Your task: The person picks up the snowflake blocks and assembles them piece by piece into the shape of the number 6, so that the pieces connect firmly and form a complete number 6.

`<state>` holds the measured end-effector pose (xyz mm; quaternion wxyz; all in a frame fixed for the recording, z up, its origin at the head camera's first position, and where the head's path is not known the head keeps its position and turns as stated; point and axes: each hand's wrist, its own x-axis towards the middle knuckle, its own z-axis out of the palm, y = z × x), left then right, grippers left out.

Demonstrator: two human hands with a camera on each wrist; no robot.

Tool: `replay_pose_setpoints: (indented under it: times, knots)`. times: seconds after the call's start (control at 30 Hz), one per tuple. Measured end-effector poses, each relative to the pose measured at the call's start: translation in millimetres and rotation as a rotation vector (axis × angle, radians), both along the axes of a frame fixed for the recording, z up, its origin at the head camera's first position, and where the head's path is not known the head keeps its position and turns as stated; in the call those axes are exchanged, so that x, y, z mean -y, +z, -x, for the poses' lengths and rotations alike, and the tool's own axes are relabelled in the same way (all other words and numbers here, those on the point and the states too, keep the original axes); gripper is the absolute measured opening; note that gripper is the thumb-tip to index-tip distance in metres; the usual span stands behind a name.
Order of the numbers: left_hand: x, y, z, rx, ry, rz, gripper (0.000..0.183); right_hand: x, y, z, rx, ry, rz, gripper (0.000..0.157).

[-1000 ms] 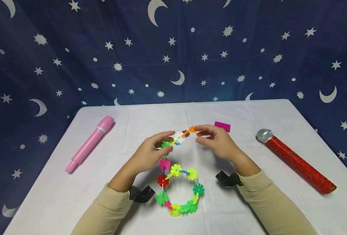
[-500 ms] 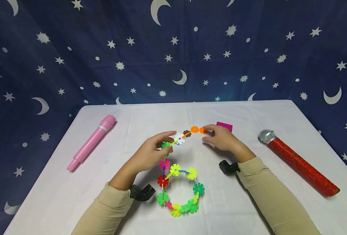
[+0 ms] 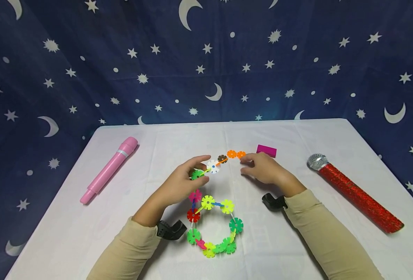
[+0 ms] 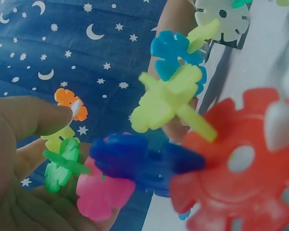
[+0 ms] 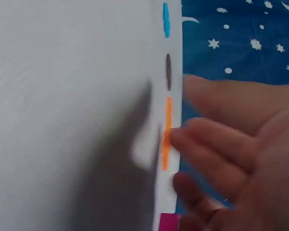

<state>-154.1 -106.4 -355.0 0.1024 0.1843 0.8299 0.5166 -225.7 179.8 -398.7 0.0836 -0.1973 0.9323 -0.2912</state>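
A chain of colourful flower-shaped interlocking discs lies on the white table, its near part a ring with a dark green disc (image 3: pixel 236 225) on the right. From the red disc (image 4: pixel 241 163), the chain runs back through pink, green, white (image 3: pixel 213 166) and brown (image 3: pixel 222 158) discs to two orange discs (image 3: pixel 232 154). My left hand (image 3: pixel 178 182) surrounds the green disc (image 3: pixel 197 174), thumb and index finger apart. My right hand (image 3: pixel 264 169) has loosely bent fingers beside the last orange disc (image 3: pixel 241 154); its fingertips (image 5: pixel 178 139) appear to touch the orange edge in the right wrist view.
A pink toy microphone (image 3: pixel 109 170) lies at the left. At the right is a red glittery microphone (image 3: pixel 358 196) with a silver head. A magenta block (image 3: pixel 266 151) sits behind my right hand. A dark blue star-and-moon cloth (image 3: pixel 171 77) hangs behind the table.
My right hand has moved right along the orange end, uncovering both orange discs. My left hand has shifted slightly, with more of the green disc now showing between thumb and index finger.
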Motion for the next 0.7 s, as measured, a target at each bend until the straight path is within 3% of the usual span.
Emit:
replay_pose_setpoints:
  times: [0.13,0.3,0.53,0.7]
  knots:
    - [0,-1.3,0.7,0.003,0.010,0.002,0.055,2,2.9,8.4,0.007,-0.050,0.014,0.046]
    - [0,-2.1,0.5,0.004,-0.005,-0.015,0.051,3,3.0,20.2,0.050,-0.054,-0.062,0.054]
    - [0,-0.3,-0.2,-0.004,-0.008,0.000,0.048,8,4.2,22.4,0.043,-0.025,-0.166,0.044]
    - [0,-1.3,-0.2,-0.001,0.020,0.007,0.045,13,3.6,20.9,0.003,-0.027,-0.150,0.038]
